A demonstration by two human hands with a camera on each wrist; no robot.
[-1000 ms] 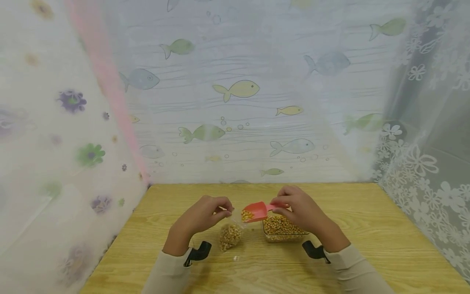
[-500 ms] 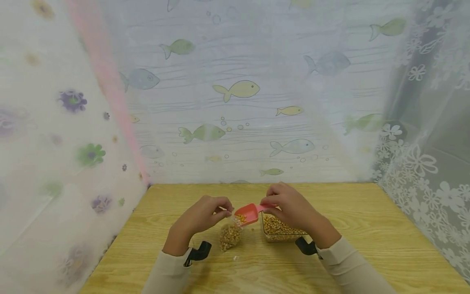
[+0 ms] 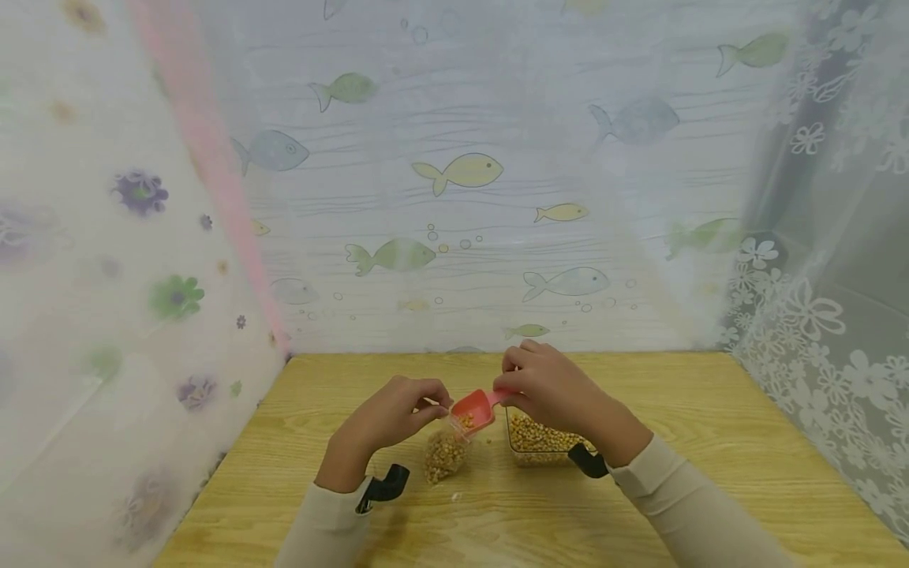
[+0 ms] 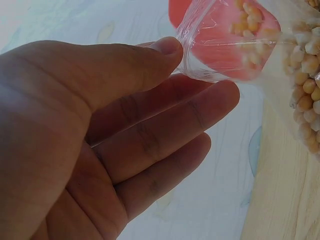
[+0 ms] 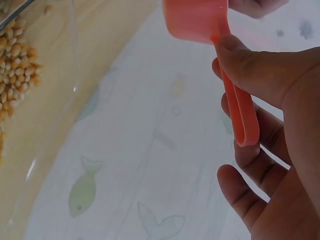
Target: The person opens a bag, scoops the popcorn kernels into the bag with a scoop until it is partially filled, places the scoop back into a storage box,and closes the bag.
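Observation:
A clear plastic bag (image 3: 446,457) with corn kernels in its lower part stands on the table, its mouth raised. My left hand (image 3: 394,412) pinches the bag's rim between thumb and forefinger, the other fingers extended in the left wrist view. My right hand (image 3: 550,386) grips the handle of a pink scoop (image 3: 472,409), thumb along the handle in the right wrist view. The scoop's front is inside the bag's mouth, tilted down to the left. Some kernels (image 4: 250,20) lie in the scoop, seen through the film in the left wrist view.
Just right of the bag, a clear rectangular container (image 3: 543,456) full of corn kernels sits partly under my right hand. One stray kernel (image 3: 488,442) lies between bag and container. Patterned sheets (image 3: 454,237) enclose the wooden table (image 3: 327,379) at the back and sides.
My right hand has moved left with the scoop, from above the container into the bag's mouth, and tilted it downward. Fewer kernels show in the scoop. My left hand has stayed in place.

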